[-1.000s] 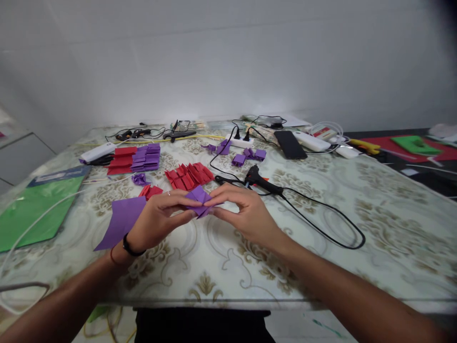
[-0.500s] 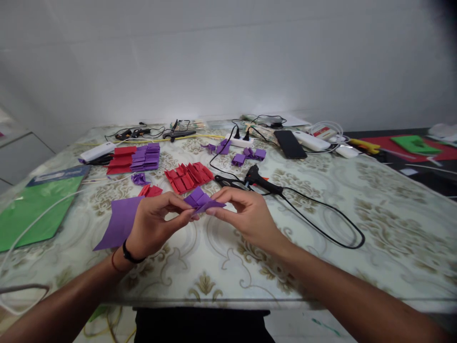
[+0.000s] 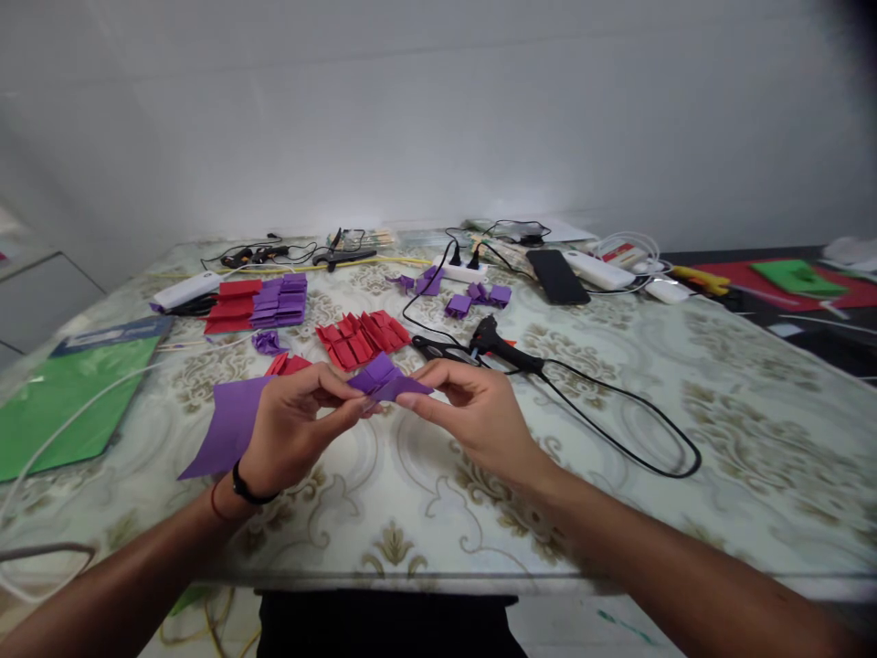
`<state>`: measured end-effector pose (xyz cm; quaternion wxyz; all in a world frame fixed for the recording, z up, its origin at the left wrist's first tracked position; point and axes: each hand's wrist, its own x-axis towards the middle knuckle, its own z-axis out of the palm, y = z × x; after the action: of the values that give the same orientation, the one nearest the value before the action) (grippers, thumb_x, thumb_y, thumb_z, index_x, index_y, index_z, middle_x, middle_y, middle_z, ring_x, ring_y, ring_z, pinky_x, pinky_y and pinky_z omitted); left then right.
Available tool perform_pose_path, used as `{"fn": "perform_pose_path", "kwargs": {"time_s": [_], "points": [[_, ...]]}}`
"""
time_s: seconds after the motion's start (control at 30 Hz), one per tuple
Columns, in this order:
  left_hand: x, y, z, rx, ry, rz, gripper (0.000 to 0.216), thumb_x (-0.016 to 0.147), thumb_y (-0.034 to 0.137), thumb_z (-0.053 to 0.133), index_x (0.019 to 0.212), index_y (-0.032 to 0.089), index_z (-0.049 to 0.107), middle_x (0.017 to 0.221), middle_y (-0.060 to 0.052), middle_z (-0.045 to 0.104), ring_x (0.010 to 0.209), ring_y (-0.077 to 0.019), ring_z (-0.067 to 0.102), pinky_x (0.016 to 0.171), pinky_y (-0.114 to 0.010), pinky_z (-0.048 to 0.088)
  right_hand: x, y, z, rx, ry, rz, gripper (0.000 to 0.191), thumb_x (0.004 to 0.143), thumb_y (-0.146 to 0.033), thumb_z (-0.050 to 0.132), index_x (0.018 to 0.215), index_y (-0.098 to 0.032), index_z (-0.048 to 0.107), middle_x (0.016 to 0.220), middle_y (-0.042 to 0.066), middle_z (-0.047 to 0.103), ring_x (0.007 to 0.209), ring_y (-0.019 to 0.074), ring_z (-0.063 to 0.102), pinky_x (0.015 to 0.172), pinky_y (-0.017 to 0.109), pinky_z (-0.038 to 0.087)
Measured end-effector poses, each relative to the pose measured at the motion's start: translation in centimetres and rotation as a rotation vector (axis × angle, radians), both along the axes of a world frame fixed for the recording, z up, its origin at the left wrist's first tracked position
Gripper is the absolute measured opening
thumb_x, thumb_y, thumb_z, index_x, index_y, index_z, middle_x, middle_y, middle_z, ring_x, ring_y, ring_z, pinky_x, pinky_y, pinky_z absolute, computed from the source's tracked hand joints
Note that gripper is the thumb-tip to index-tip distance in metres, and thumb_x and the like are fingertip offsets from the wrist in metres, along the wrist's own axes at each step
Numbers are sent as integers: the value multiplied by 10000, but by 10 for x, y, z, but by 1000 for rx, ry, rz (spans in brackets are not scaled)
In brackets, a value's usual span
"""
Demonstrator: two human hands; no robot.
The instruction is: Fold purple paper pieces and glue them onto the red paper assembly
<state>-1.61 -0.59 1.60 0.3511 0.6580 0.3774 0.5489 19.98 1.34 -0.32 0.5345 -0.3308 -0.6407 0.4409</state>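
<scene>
Thumb and fingers closed, the left hand (image 3: 291, 422) pinches one side of a folded purple paper (image 3: 379, 371); the right hand (image 3: 483, 416) pinches the other, so it sits between them over the patterned tablecloth (image 3: 417, 493). A flat purple sheet (image 3: 223, 428) lies beside the left hand. Beyond are red folded pieces (image 3: 362, 340), a black glue gun (image 3: 512, 351) and, farther, a dark phone (image 3: 558, 278).

Folded paper (image 3: 381, 370) between left hand (image 3: 298, 419) and right hand (image 3: 483, 419); glue gun (image 3: 512, 351) farther right, phone (image 3: 558, 277) behind it
</scene>
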Motion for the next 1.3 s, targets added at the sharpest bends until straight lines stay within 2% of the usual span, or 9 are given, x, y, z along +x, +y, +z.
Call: {"fn": "perform_pose_path", "kwargs": {"time_s": [0.17,0.4,0.47,0.6,0.77,0.93,1.07,1.13,1.3], "points": [[3,0,0,-39,-118,8,341,789,279,907,821,185,580,750,13,708,696,-191,800,660,-270,678,-2,-1,1,-37,30,-35,217,775,-370,894,742,-215,745,763,12,774,718,166,701,704,302,551],[2,4,4,-66,-107,-72,449,792,237,899,1088,220,562,854,-13,797,815,-174,810,750,-247,666,0,3,3,-94,109,-55,244,743,-361,904,731,-208,714,780,7,758,709,155,684,708,298,567],[1,5,5,-119,-85,-58,409,788,253,902,1058,205,599,845,-21,802,799,-178,808,733,-244,660,1,4,3,-100,113,-42,235,745,-350,904,736,-209,716,783,5,757,718,155,688,728,303,571],[-1,8,5,-214,94,-73,217,851,342,846,835,165,722,770,-56,817,712,-193,797,641,-243,634,2,5,2,-89,86,-31,242,740,-364,913,750,-210,726,799,13,764,736,163,698,743,312,578],[-3,9,4,-128,174,-75,245,909,369,784,748,186,801,759,-55,831,703,-189,790,641,-244,622,1,4,1,-49,48,-20,254,743,-389,915,764,-209,737,810,26,774,764,180,713,748,325,590],[-3,5,4,-33,193,-57,238,924,345,771,746,189,796,749,-51,815,691,-177,761,646,-244,599,0,1,2,-16,42,-3,218,791,-379,885,792,-218,738,826,23,783,783,182,727,765,328,597],[-3,4,3,-99,132,-162,156,961,329,728,977,200,816,911,-61,837,796,-189,785,762,-276,634,1,-1,1,48,4,5,150,840,-333,858,836,-228,751,857,18,792,816,185,736,800,336,587],[-3,5,3,-115,138,-190,169,951,307,738,1068,213,814,951,-54,841,825,-195,791,768,-278,638,2,-2,2,118,-42,-2,108,867,-298,838,850,-234,753,869,15,791,825,185,733,803,341,571],[-5,4,2,-22,222,-117,118,917,257,763,981,211,852,913,-48,855,763,-201,794,683,-259,629,4,-6,3,259,-122,-20,96,900,-266,807,843,-240,734,860,19,779,800,191,724,779,357,555]]}}
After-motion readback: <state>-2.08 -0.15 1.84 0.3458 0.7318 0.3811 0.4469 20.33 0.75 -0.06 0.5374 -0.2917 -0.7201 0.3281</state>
